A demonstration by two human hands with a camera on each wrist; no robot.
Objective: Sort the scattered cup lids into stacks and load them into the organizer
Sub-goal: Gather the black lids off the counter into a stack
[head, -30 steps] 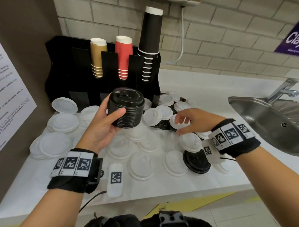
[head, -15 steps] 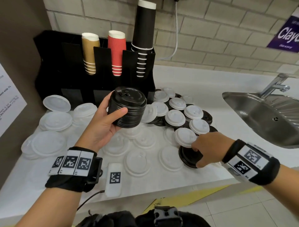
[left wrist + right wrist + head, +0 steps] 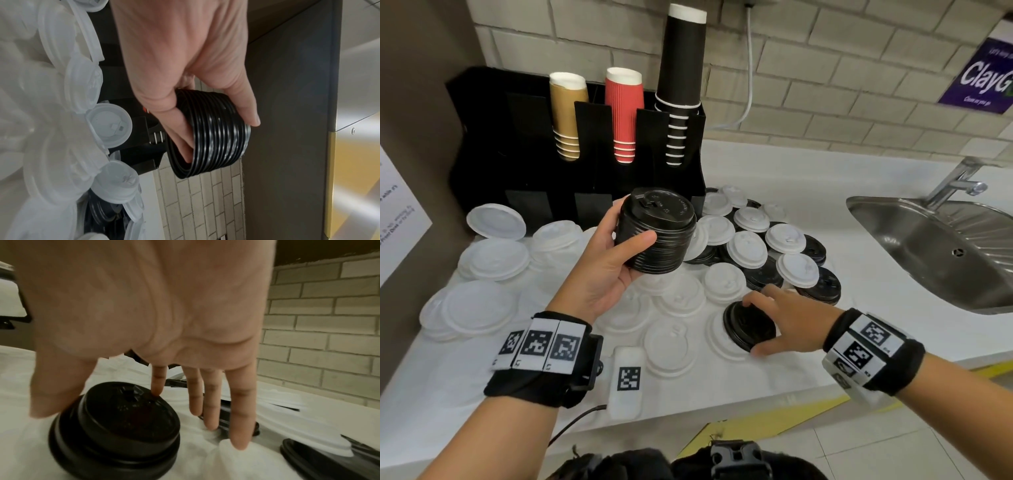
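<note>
**Black lids: light, slick, best taken by the rim**

Left hand (image 3: 602, 270) curled round a stack of black lids (image 3: 657, 231), thumb on the near side, fingers behind, held above the white lids (image 3: 674, 301) in front of the organizer (image 3: 517, 137). Right hand (image 3: 787, 325) spread over a short black pile (image 3: 748, 325) near the counter's front edge, thumb and forefinger touching it, not yet closed. Probably thin, glossy plastic: nearly weightless, a little springy, prone to slipping or fanning apart. Best pinched at opposite rim edges, lifted level. Organizer's lid slots not visibly loaded.
</note>
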